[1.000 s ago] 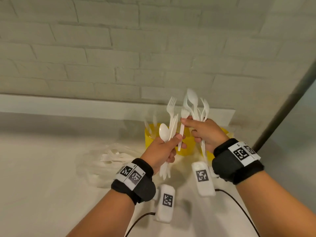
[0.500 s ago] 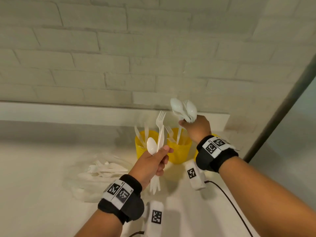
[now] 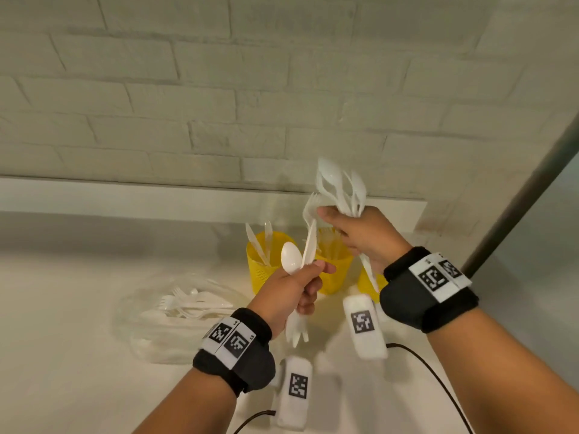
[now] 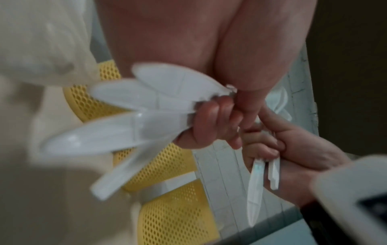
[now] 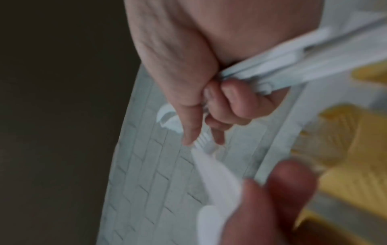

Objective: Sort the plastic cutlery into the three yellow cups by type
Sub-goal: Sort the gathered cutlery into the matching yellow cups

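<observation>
Left hand is gripping a mixed bunch of cutlery: a spoon bowl is standing up at 12 o'clock from the fist, handle ends are sticking out below at 6 o'clock.

Right hand, at 2 o'clock from the left hand, is gripping a bundle of spoons with bowls pointing up; its thumb and forefinger are also pinching the fork that rises out of the left hand's bunch.

Bag of unsorted cutlery is lying on the counter at 9 o'clock from the left hand.

Three yellow cups are standing behind the hands: left cup is holding knives, middle cup is holding forks, right cup is mostly hidden by the right hand.

Brick wall is running behind.
</observation>
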